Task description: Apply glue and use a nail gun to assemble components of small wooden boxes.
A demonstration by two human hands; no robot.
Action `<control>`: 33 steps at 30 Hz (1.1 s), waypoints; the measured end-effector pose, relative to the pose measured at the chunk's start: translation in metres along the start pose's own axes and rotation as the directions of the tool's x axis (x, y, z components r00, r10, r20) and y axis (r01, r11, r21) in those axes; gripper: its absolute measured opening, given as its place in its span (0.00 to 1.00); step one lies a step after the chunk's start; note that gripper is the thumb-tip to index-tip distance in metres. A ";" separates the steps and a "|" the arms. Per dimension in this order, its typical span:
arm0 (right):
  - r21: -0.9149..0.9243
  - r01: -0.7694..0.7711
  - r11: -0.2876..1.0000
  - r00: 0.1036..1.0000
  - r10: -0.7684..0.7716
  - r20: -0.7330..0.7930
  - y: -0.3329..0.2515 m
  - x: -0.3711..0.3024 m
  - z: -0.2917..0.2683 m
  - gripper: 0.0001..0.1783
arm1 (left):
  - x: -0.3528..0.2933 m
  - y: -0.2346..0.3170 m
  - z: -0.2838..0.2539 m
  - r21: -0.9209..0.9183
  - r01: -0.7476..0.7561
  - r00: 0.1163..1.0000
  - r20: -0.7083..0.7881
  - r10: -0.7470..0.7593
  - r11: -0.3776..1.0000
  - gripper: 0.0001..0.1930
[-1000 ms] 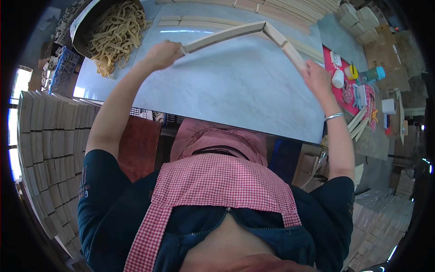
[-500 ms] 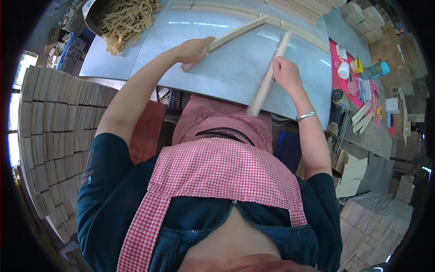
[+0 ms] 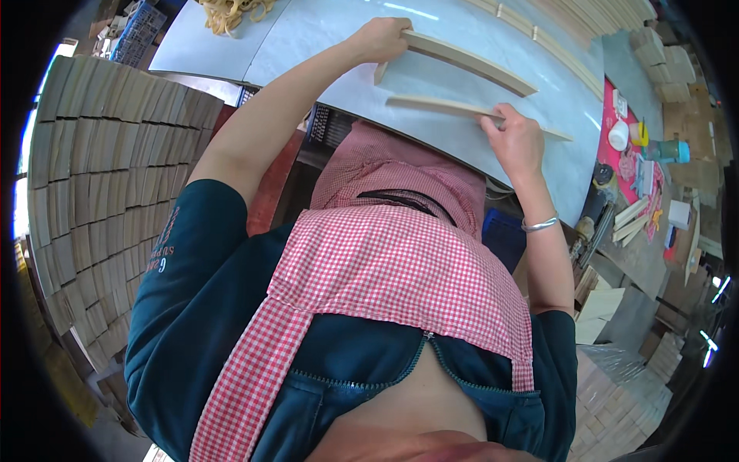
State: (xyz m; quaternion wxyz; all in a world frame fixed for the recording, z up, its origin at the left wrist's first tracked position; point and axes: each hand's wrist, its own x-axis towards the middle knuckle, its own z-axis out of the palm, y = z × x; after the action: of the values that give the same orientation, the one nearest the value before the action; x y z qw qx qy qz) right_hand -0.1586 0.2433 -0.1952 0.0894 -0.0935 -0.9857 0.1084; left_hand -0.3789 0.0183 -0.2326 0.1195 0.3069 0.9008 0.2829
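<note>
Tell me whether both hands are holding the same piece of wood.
No, the left hand holds a wooden strip, while the right hand holds a separate, nearer strip.

Apron (image 3: pixel 408 269), red-and-white gingham; shirt (image 3: pixel 188 266), dark teal. Counter (image 3: pixel 323 65), pale blue-grey with faint marbling; wooden strips (image 3: pixel 469 63), pale cream; bands (image 3: pixel 225 15), tan; crate (image 3: pixel 138 32), blue; bracelet (image 3: pixel 540 223), silver. Right: jar (image 3: pixel 618 136), white; cup (image 3: pixel 639 135), yellow; bottle (image 3: pixel 660 151), translucent blue-green, its cap (image 3: pixel 683 152) bright blue.
</note>
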 end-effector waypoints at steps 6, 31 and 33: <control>-0.122 0.030 0.992 0.997 -0.038 -0.067 -0.018 0.009 0.014 0.16 | -0.001 -0.005 0.006 0.031 -0.014 0.998 -0.054 0.016 0.999 0.16; 0.209 -0.255 0.944 0.851 0.322 -0.416 0.046 0.002 0.019 0.24 | -0.053 -0.042 -0.010 -0.500 -0.096 0.946 0.223 0.236 0.860 0.59; 0.362 -0.559 0.746 0.713 0.655 -0.250 0.071 -0.001 0.009 0.25 | -0.053 -0.039 -0.011 -0.498 -0.098 0.948 0.216 0.233 0.862 0.59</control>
State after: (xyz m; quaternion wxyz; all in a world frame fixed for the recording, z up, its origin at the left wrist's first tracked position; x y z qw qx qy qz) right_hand -0.1475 0.3090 -0.2198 0.2396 -0.4206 -0.8413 0.2407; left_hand -0.3608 -0.0444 -0.2446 0.2881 0.3799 0.7475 0.4625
